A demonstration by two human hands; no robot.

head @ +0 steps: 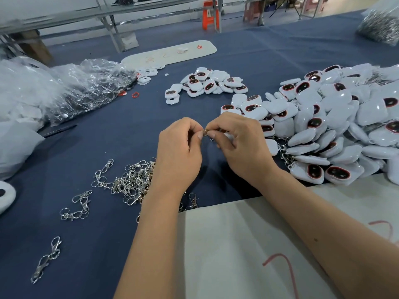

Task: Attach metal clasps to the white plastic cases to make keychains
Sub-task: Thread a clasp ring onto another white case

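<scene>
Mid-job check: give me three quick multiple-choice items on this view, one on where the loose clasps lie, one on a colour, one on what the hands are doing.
1. The pile of loose metal clasps lies:
A. left of the left forearm
B. on the white board
C. inside the plastic bags

2. The table cloth is:
A. red
B. dark blue
C. green

3. The hands are:
A. flat on the cloth
B. apart, idle
C. together, pinching a small metal piece

Answers:
1 A, the clasps sit by that forearm.
2 B, the cloth is navy.
3 C, the left hand and right hand meet at a clasp ring.
</scene>
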